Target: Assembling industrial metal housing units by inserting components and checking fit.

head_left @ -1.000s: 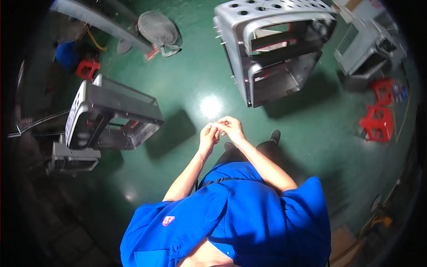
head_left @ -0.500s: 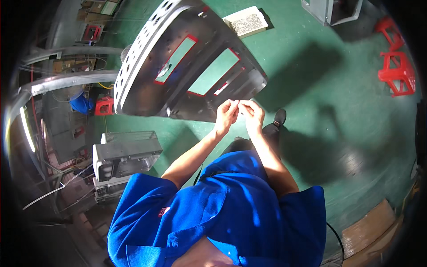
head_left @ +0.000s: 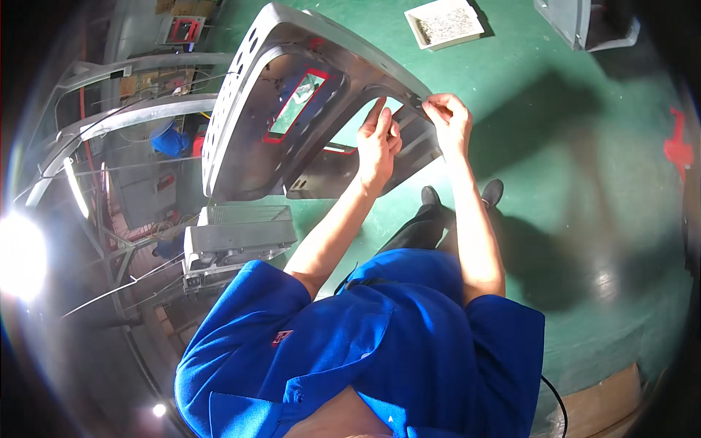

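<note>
In the head view, a large grey metal housing (head_left: pixel 321 135) with red-edged openings stands directly ahead of the left grip (head_left: pixel 378 146) and reaches across to the right grip (head_left: pixel 454 128). Its rim lies right at the right fingertips, while the left grip covers part of one opening. Beyond the right grip, on the green floor (head_left: pixel 504 66), lies a white tray (head_left: pixel 453 39) of small pieces; farther off to that grip's right are another grey housing (head_left: pixel 566 22) and a red plastic stool (head_left: pixel 677 150). Left of and nearer the body than the left grip sits a smaller grey metal unit (head_left: pixel 237 233), with curved metal bars (head_left: pixel 146 113) and a blue object (head_left: pixel 169 139) farther left.

Nearer the body than both grips, the blue shirt (head_left: pixel 365 328) carries a small red-and-white badge (head_left: pixel 282 337).

The left forearm slants up toward the right, its index finger and thumb extended, the other fingers curled. The right forearm rises almost straight, thumb and fingertips drawn together against the housing's rim. Whether either grip has a small part between its fingers cannot be told.
</note>
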Available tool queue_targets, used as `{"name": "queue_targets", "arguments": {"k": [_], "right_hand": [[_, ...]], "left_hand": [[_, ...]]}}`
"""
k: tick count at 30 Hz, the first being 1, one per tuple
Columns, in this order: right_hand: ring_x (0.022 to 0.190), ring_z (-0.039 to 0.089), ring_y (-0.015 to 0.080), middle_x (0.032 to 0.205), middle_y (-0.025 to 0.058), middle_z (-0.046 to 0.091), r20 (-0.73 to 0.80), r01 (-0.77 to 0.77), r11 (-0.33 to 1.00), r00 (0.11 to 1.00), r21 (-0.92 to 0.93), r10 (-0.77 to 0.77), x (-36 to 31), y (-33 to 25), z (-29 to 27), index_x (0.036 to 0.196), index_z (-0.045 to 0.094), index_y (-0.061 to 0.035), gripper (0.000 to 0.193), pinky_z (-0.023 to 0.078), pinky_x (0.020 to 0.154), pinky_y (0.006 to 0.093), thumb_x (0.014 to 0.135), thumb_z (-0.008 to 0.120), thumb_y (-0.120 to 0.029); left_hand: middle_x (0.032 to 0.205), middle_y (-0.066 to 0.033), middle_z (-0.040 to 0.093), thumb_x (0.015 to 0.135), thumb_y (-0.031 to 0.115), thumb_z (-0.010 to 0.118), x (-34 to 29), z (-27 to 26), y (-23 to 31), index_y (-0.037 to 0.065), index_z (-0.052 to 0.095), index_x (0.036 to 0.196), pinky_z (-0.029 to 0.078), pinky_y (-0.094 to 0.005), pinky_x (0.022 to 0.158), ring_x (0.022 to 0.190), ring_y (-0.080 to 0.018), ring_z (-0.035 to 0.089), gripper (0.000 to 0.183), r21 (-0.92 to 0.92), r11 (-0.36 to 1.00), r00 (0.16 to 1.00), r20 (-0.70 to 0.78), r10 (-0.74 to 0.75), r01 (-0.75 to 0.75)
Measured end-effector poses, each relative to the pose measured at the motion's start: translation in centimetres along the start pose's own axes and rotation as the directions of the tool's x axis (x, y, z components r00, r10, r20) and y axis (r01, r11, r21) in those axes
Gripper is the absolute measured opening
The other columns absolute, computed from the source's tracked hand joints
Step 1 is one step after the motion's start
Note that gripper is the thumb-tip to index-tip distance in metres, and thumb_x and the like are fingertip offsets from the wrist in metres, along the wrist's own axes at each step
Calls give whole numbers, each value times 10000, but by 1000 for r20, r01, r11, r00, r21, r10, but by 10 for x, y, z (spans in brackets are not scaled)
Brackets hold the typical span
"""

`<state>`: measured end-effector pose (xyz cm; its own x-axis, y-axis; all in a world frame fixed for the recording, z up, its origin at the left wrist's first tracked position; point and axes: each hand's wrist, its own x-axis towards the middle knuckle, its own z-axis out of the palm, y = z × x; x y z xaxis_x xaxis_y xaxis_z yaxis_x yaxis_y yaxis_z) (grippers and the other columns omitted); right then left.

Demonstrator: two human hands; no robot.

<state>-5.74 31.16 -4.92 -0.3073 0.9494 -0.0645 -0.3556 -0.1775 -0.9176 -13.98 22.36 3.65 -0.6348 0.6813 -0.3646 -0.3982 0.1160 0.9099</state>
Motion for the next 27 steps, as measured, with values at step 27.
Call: {"name": "queue_targets", "arguments": {"k": [27], "right_hand": [[566, 604, 123, 628, 24, 651, -379, -597, 745, 790, -297, 482, 13, 214, -57, 717, 703, -59, 215, 462, 561, 283, 734, 710, -274]], "left_hand": [[537, 27, 381, 936, 176, 506, 6, -13, 13, 130, 345, 1385, 208, -192, 399, 424, -39, 240, 480, 156, 988, 993, 117, -32, 13]]}}
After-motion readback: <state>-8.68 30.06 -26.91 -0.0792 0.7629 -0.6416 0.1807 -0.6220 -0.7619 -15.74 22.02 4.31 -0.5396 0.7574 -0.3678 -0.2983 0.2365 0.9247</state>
